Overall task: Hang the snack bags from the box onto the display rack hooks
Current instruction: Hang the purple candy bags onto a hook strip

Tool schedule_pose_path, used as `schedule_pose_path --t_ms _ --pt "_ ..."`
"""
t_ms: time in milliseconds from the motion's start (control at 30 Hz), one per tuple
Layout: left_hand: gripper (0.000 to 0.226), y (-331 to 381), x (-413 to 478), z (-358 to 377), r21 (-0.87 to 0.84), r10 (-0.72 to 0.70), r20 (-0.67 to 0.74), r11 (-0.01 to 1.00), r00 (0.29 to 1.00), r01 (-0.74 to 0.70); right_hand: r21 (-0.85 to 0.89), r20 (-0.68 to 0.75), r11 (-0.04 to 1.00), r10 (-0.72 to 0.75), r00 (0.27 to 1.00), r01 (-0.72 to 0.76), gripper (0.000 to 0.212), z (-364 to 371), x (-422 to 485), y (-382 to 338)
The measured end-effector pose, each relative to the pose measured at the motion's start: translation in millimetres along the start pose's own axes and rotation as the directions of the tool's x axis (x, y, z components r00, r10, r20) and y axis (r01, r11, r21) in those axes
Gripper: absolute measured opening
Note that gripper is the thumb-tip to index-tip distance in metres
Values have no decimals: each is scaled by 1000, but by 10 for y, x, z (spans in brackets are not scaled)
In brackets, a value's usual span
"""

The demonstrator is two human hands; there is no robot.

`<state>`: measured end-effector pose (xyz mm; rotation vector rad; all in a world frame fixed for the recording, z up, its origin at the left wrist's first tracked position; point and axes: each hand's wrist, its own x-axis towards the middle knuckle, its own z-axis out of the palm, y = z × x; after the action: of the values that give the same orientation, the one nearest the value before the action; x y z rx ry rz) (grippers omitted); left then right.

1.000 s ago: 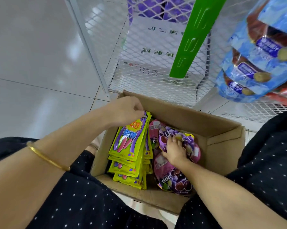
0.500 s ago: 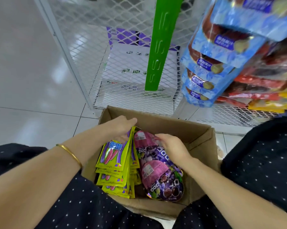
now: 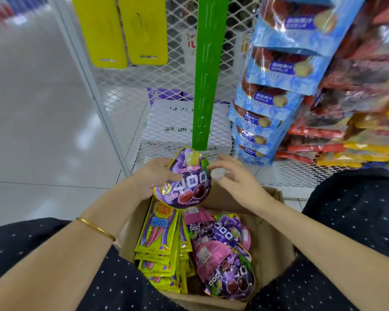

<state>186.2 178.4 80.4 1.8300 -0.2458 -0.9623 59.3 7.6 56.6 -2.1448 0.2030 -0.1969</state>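
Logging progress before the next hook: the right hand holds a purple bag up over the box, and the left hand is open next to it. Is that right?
Not quite: the hands are swapped. In the head view the left hand holds the purple bag up over the box, and the right hand is open next to it.

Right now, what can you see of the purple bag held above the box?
The purple bag is rounded and glossy like foil, with white block letters, grape pictures and a pale patch near its top. The left hand grips its left edge, thumb on the front, above the box. The right hand hovers open beside its right edge; contact is unclear.
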Motion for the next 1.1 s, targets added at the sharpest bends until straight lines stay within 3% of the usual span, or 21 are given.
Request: schedule_pose_path --t_ms 100,200,400,600,800,900,1100 --pt "21 40 -16 25 14 25 92 1000 995 -26 113 -61 993 -15 998 21 20 91 121 -55" --pt "20 121 35 43 53 89 82 994 993 -93 222 -146 975 16 989 17 22 122 228 -101" --pt "20 346 258 33 189 178 -24 967 984 -171 269 -287 961 11 958 69 35 105 435 -169" --pt "31 515 532 116 157 384 -289 923 877 -352 159 -360 986 22 933 39 28 174 526 -59" --pt "8 582 645 256 197 437 -254 897 863 -396 105 -328 993 84 941 -52 29 178 551 19" --pt "27 581 663 277 259 447 -231 884 864 -388 105 -302 994 73 951 -42 29 199 543 11" --pt "34 560 658 273 287 464 -186 869 866 -404 31 -288 999 19 958 -11 33 190 594 44"
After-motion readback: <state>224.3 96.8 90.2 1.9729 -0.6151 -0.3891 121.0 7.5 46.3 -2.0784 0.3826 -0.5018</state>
